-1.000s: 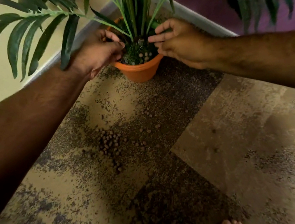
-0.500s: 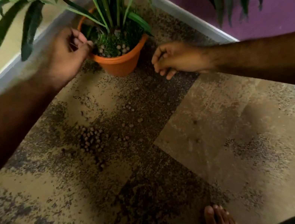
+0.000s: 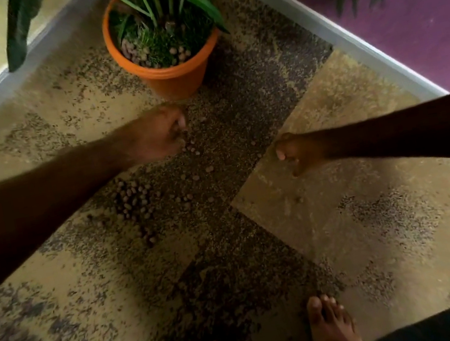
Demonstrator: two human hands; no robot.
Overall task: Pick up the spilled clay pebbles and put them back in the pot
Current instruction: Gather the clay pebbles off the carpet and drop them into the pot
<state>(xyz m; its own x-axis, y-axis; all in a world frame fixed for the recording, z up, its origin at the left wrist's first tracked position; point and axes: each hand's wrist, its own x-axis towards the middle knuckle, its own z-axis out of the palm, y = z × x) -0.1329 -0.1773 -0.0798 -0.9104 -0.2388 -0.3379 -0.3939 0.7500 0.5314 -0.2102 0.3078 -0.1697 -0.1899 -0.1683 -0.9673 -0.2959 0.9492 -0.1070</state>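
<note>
An orange pot (image 3: pixel 170 73) with a green plant stands on the carpet at the top centre, with several clay pebbles on its soil. A heap of spilled clay pebbles (image 3: pixel 132 197) lies in front of the pot, and more are scattered to its right (image 3: pixel 208 169). My left hand (image 3: pixel 156 137) is low over the carpet just in front of the pot. Its curled fingers are beside a few pebbles (image 3: pixel 191 149), blurred, and I cannot see whether they hold any. My right hand (image 3: pixel 297 154) hovers to the right of the pebbles, fingers loosely curled and nothing seen in them.
White baseboards (image 3: pixel 322 30) meet in the corner behind the pot, with a yellow wall on the left and a purple wall on the right. Palm leaves (image 3: pixel 22 31) hang over the top of the view. My bare feet (image 3: pixel 331 326) stand at the bottom edge.
Both hands have come away from the pot's rim and dropped toward the carpet, the left one down to the pebbles in front of the pot. The view has tilted further down.
</note>
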